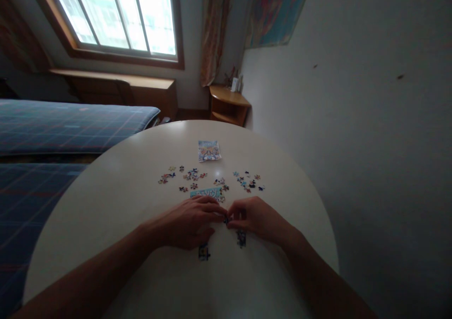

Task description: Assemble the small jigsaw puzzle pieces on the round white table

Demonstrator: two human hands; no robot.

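Note:
On the white round table, my right hand (256,216) pinches a small dark puzzle piece (226,220) between thumb and fingers. My left hand (192,220) lies palm down with its fingers stretched out and thumb apart, its fingertips reaching that same piece. Partly hidden behind the left hand is a joined strip of puzzle (205,193) with a light blue picture. A dark joined puzzle section (204,252) lies just below the left thumb. Another dark section (241,238) rests under the right hand, close to its wrist side.
Loose puzzle pieces lie in a left group (192,174) and a right group (251,184). Beyond them is a small picture packet (209,151). The table (141,272) stands between a bed with a plaid cover (70,126) and a white wall (370,144). A corner shelf (229,96) is behind.

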